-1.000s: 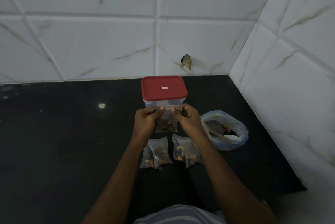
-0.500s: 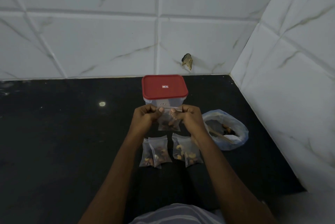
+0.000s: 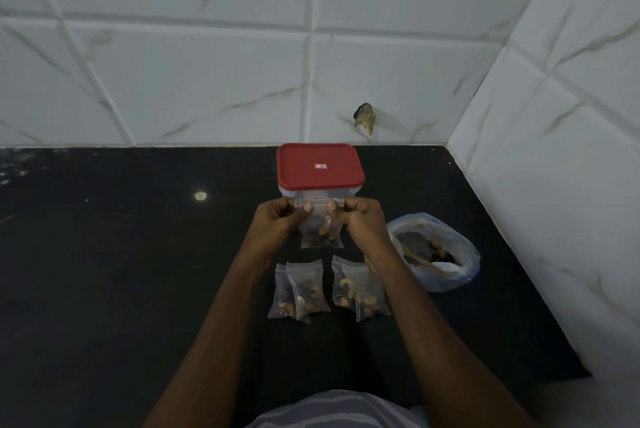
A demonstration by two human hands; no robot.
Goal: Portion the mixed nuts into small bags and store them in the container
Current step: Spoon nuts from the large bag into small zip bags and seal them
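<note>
My left hand (image 3: 277, 221) and my right hand (image 3: 363, 223) both pinch the top edge of a small clear bag of mixed nuts (image 3: 320, 231), held upright just in front of the container. The clear container (image 3: 320, 193) stands behind it with its red lid (image 3: 320, 166) on. Filled small bags lie flat on the black counter below my hands: a left pile (image 3: 298, 292) and a right pile (image 3: 360, 292), each of overlapping bags. A larger open plastic bag of nuts (image 3: 434, 251) sits to the right.
The black counter (image 3: 121, 271) ends at white marbled tile walls behind and on the right, forming a corner. A chipped hole (image 3: 363, 117) marks the back wall above the container. A striped garment (image 3: 329, 410) shows at the bottom edge.
My hands have lifted the small bag slightly and moved apart along its top edge. The bags on the counter have not moved.
</note>
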